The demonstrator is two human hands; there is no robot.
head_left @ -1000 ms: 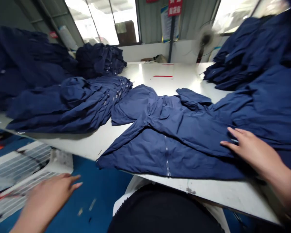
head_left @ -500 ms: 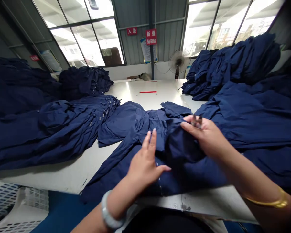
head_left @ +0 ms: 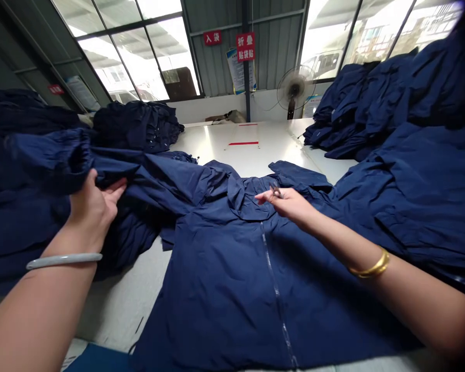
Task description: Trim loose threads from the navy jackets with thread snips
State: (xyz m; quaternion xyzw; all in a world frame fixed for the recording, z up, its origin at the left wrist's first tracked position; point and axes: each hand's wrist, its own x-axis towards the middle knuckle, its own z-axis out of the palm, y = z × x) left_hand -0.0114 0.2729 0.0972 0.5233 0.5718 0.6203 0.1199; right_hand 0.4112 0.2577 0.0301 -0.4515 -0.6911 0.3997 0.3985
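Observation:
A navy jacket point(head_left: 225, 289) lies spread over the table, its front zipper point(head_left: 271, 274) running down toward me. My left hand point(head_left: 95, 206), with a pale bangle at the wrist, grips the jacket's sleeve point(head_left: 158, 175) near the cuff, thumb up. That sleeve is raised and stretched out to the left, its gathered cuff opening visible. Over the jacket's collar area is my right hand point(head_left: 290, 204), closed around small dark thread snips point(head_left: 277, 191). Its fingers point left, just above the fabric; I cannot tell whether they touch it.
Piles of navy garments rise at the left point(head_left: 135, 126) and right point(head_left: 372, 98) sides of the white table point(head_left: 213, 147). A red tape strip point(head_left: 243, 143) marks the tabletop. Behind it stand a fan point(head_left: 294, 90) and a post with a red sign point(head_left: 245, 46).
My left hand has moved from the jacket's middle to the left and now lifts the sleeve. My right hand let go of the fabric and shifted left; the jacket front now lies spread out.

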